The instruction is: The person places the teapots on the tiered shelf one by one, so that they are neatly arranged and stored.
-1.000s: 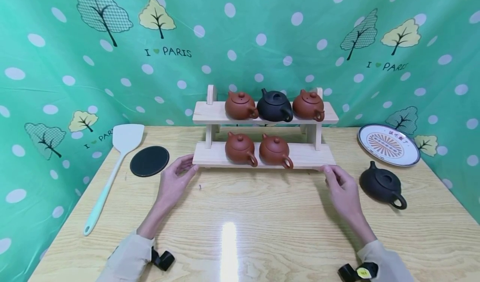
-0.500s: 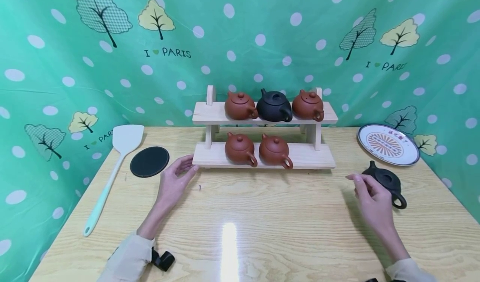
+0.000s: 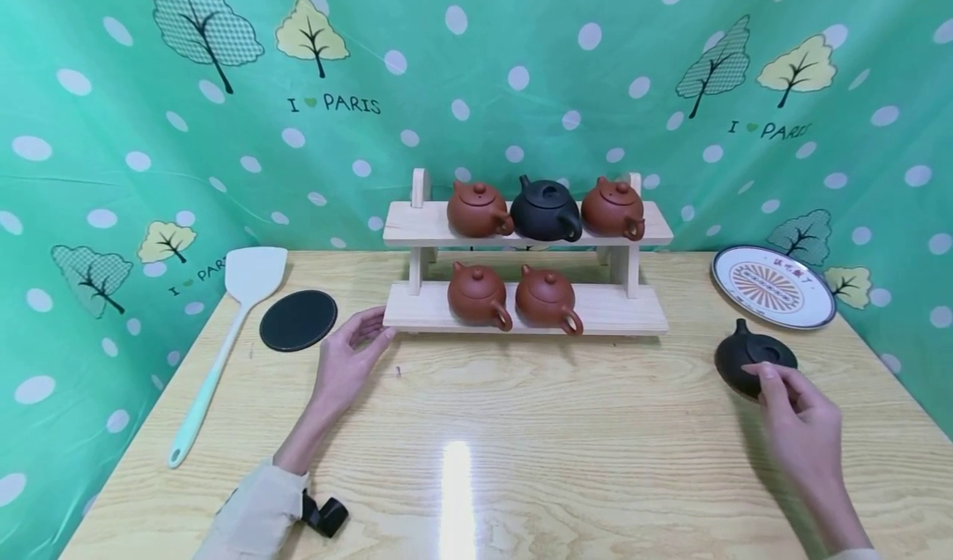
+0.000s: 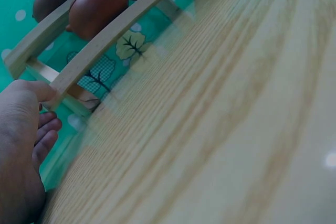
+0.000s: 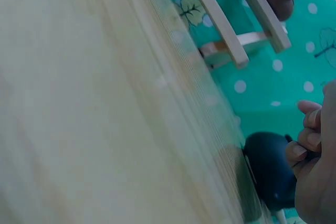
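Observation:
In the head view, a two-tier wooden display rack (image 3: pixel 610 308) bears brown teapots (image 3: pixel 476 294) and one black teapot (image 3: pixel 545 212). My left hand (image 3: pixel 348 361) grips the left end of its lower shelf, thumb at the front edge; the left wrist view shows fingers curled below the shelf end (image 4: pixel 60 85). At the right, another black teapot (image 3: pixel 740 361) stands on the table. My right hand (image 3: pixel 804 428) is over its handle side, fingers loosely bent, and hides the handle. In the right wrist view these fingers (image 5: pixel 310 139) overlap the teapot (image 5: pixel 270 169); contact is unclear.
A white spatula (image 3: pixel 253 275) with a pale green handle lies at the left beside a round black coaster (image 3: pixel 298 320). Behind the loose black teapot is a patterned plate (image 3: pixel 811 312). A green printed cloth (image 3: pixel 514 113) hangs along the table's back edge.
My right hand has let go of the rack's right end and moved right to the loose black teapot, now covering its handle. My left hand and the rack have stayed in place.

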`<state>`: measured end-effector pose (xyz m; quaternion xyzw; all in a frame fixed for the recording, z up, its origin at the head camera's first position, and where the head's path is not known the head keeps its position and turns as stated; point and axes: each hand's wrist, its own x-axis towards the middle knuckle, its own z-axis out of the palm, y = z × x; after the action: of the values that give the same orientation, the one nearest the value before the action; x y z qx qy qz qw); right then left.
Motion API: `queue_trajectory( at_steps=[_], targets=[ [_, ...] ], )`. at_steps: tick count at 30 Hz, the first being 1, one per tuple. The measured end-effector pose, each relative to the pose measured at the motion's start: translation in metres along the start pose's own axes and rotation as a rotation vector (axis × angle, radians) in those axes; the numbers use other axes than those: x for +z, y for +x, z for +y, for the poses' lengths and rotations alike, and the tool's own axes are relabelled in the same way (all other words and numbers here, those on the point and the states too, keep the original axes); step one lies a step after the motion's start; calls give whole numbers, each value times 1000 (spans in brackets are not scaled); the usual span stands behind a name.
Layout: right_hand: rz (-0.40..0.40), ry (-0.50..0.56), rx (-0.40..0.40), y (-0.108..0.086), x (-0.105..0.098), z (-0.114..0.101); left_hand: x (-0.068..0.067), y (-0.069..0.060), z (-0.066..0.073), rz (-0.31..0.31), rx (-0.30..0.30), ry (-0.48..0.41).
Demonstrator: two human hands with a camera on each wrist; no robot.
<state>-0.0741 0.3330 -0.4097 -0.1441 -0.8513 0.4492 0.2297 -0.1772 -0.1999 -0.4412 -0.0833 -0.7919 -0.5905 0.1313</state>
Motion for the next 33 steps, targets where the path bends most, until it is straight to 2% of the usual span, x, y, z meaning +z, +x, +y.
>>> queue_trajectory(
  at_steps=[10,17,22,29,33],
  targets=[
    [97,9,54,-2,-18,12,0,0,2,-6,-4,-1],
    [150,1,155,0,-27,25,-1,0,1,-6,-16,-22],
    [187,-7,197,1,-30,30,0,-1,1,-2,-31,-26],
    [168,-47,258,2,-31,38,1,0,3,-2,-59,2],
    [122,-49,244,3,-34,43,1,1,3,-5,-62,8]
  ],
)
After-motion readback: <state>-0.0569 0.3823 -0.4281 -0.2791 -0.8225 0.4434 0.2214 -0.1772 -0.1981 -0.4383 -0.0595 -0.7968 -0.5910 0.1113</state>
